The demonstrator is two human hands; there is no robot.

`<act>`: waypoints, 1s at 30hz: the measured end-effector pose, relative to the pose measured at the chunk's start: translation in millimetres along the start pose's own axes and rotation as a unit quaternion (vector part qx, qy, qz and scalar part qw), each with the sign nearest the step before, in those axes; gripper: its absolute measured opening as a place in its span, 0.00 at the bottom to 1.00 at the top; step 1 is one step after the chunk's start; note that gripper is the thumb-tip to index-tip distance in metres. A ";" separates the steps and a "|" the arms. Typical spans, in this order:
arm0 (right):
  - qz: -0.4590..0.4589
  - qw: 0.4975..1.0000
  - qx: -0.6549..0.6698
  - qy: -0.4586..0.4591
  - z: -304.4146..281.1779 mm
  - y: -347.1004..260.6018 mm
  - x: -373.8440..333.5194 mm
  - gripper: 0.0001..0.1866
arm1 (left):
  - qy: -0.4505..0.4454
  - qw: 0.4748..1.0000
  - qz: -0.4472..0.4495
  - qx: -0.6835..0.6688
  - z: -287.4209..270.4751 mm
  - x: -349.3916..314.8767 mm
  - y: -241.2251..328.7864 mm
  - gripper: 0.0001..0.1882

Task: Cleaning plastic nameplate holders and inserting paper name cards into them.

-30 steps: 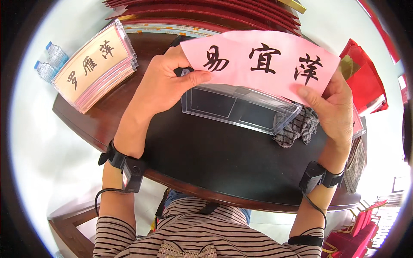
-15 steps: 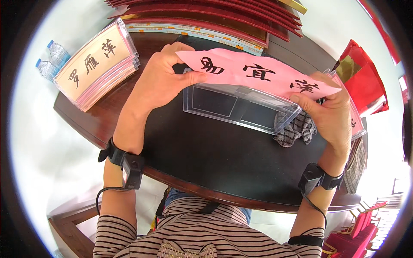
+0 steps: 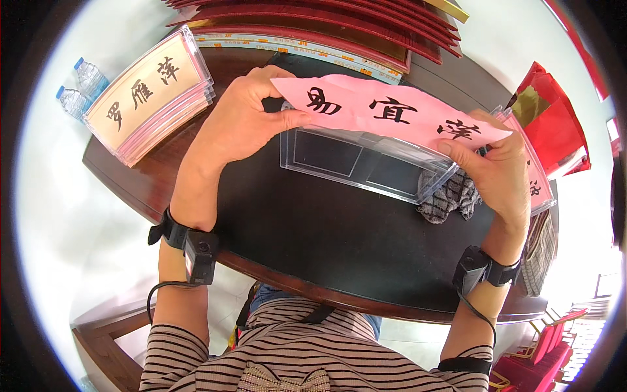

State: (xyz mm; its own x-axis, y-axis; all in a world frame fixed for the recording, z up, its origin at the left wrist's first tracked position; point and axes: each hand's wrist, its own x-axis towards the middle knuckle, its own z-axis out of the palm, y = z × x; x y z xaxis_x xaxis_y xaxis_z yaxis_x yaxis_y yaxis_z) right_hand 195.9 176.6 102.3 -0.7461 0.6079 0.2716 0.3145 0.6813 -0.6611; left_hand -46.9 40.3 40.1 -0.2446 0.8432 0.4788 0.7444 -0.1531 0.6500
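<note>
Both hands on one piece: pink paper strip with black brush lettering (image 3: 356, 116). Left hand (image 3: 241, 121) pinches its left end, thumb on the near face, fingers curled behind. Right hand (image 3: 498, 171) pinches the right end, thumb over the front face; its fingertips behind the paper are hidden. Strip is held above the tabletop (image 3: 339, 251), bowed, top edge wavy. Clear plastic box-shaped sign holder (image 3: 362, 168) sits right below in view, upper part covered by the paper; can't tell if they touch. Crumpled grey-and-black checked cloth (image 3: 450, 201) is by the holder's right end, near the right hand. Clear sign holders with cream and pink cards (image 3: 147, 98) stand in a row, left of the left hand.
</note>
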 end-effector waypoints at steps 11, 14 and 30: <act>-0.024 1.000 -0.010 -0.017 7.2 11.4 6.8 0.09 | -0.012 1.000 -0.005 0.019 -3.3 1.0 0.4 0.12; -0.025 1.000 -0.012 -0.010 3.9 11.8 3.8 0.09 | -0.004 1.000 0.005 -0.014 0.6 2.1 -0.6 0.12; -0.021 1.000 -0.011 -0.001 5.6 7.1 3.2 0.11 | 0.119 0.993 -0.004 -0.018 39.5 -1.3 -0.7 0.19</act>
State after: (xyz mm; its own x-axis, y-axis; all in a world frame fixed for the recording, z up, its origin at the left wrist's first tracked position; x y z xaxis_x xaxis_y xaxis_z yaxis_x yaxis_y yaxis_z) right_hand 192.4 181.0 94.6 -0.7596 0.5781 0.2979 0.2954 0.7148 -0.6339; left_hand -22.6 59.7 15.7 -0.3930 0.6996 0.5967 0.7204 -0.1691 0.6727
